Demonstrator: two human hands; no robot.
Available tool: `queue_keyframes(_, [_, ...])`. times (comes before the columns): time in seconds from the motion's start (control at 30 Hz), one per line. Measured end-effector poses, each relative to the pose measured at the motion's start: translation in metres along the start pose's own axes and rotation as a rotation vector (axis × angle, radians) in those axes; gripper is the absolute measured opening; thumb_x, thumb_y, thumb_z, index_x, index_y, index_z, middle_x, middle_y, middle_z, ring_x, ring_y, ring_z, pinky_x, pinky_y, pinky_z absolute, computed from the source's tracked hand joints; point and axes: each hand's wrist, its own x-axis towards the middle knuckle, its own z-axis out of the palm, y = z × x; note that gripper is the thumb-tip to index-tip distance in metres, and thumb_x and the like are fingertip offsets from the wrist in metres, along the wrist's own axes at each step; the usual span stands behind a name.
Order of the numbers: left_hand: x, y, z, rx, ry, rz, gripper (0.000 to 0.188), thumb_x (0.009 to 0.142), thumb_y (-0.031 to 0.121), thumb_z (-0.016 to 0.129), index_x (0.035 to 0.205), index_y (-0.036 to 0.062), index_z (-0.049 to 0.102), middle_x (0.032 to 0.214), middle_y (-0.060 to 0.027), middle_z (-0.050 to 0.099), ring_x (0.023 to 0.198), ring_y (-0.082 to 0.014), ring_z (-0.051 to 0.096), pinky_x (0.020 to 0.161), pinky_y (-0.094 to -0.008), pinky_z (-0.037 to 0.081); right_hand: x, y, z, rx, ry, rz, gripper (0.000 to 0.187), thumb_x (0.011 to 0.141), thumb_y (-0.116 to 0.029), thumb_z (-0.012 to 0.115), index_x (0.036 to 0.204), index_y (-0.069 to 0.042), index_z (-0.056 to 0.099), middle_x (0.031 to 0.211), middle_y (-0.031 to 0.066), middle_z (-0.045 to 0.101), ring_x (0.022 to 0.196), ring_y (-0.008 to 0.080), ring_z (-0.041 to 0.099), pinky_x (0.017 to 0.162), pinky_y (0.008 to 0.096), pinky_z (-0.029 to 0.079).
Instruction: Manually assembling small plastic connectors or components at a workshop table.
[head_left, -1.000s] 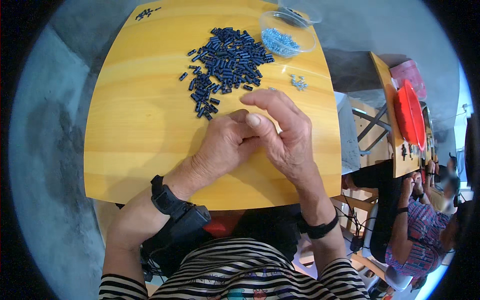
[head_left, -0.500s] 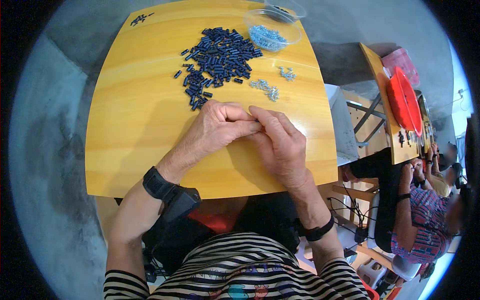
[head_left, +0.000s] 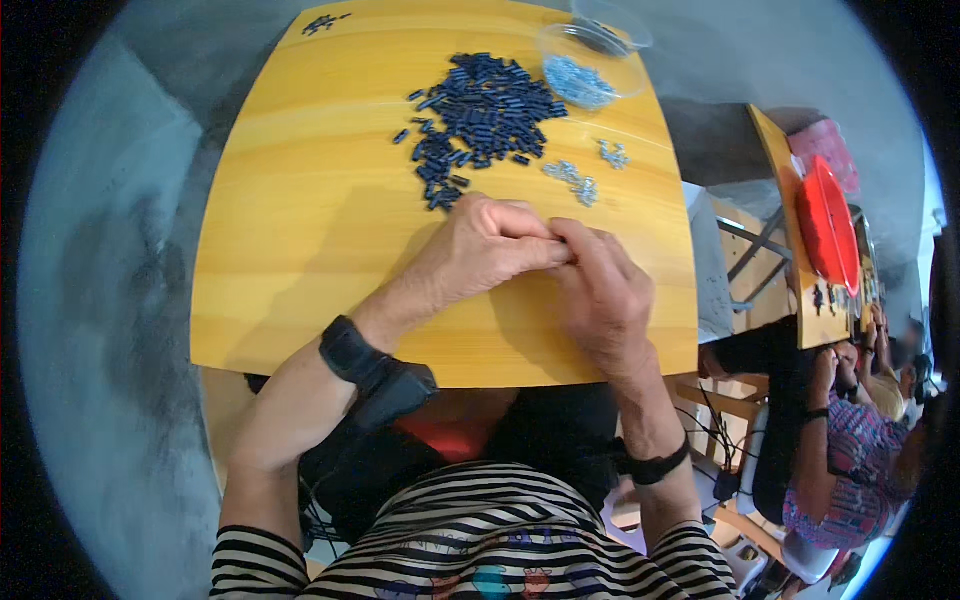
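Yellow table (head_left: 280, 250): right hand (head_left: 610, 300) near right edge, left hand (head_left: 490, 242) with more room; grip narrow, contents unclear.

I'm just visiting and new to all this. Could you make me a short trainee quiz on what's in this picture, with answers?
1. Multiple choice: what makes up the largest heap on the yellow table? A) red discs B) dark tube-shaped pieces C) white cubes
2. True or false: the clear bowl sits higher in the picture than the left hand and the right hand.
3. Open question: on which wrist is the bulkier black device worn?

Key
1. B, dark tube-shaped pieces.
2. True; it stands near the table's far edge.
3. The left wrist; the right has a slimmer black band.
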Motion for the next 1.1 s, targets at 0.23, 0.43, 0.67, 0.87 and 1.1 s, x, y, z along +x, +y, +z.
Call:
queue_keyframes(0.23, [0.002,-0.012,-0.008,0.240,0.152,0.302,0.008,0.075,0.010,0.070,0.077,0.0021,0.069,0.064,-0.0042,0.061,0.060,-0.0099,0.058,0.053,-0.0231,0.044,-0.013,0.039,-0.053,0.032,0.077,0.407,0.034,0.079,0.007,0.055,0.112,-0.001,0.059,0.085,0.0078,0.062,0.075,0.0121,0.059,0.064,0.0239,0.050])
queue_keyframes(0.43, [0.004,-0.002,-0.049,0.363,0.566,0.385,0.008,0.074,0.009,0.070,0.076,0.0019,0.069,0.061,-0.0053,0.059,0.057,-0.0106,0.057,0.054,-0.0229,0.045,-0.067,0.167,-0.120,0.080,0.192,0.603,0.031,0.086,0.002,0.052,0.116,-0.004,0.058,0.092,0.0054,0.060,0.067,0.0097,0.054,0.058,0.0224,0.045])
queue_keyframes(0.67, [0.014,-0.033,-0.095,0.761,0.900,0.206,0.013,0.071,0.011,0.070,0.082,0.0044,0.070,0.075,-0.0074,0.064,0.067,-0.0156,0.061,0.061,-0.0267,0.047,-0.121,0.266,-0.156,-0.487,-0.063,0.935,0.035,0.084,-0.004,0.056,0.119,-0.004,0.055,0.093,0.0080,0.062,0.071,0.0123,0.057,0.059,0.0247,0.049])
queue_keyframes(0.87, [0.013,-0.038,-0.102,0.944,0.811,0.057,0.014,0.069,0.016,0.070,0.081,0.0070,0.070,0.078,-0.0087,0.064,0.071,-0.0216,0.062,0.066,-0.0314,0.048,-0.081,0.201,-0.144,-0.059,0.095,0.726,0.028,0.085,-0.004,0.056,0.113,-0.004,0.058,0.094,0.0076,0.062,0.069,0.0116,0.057,0.060,0.0248,0.048])
queue_keyframes(1.1, [0.016,-0.042,-0.101,0.979,0.789,0.071,0.014,0.069,0.016,0.070,0.079,0.0062,0.070,0.077,-0.0083,0.064,0.071,-0.0210,0.062,0.066,-0.0304,0.048,-0.002,0.051,-0.077,0.092,-0.184,0.379,0.018,0.080,0.002,0.059,0.098,0.000,0.062,0.080,0.0079,0.063,0.066,0.0131,0.060,0.057,0.0244,0.048])
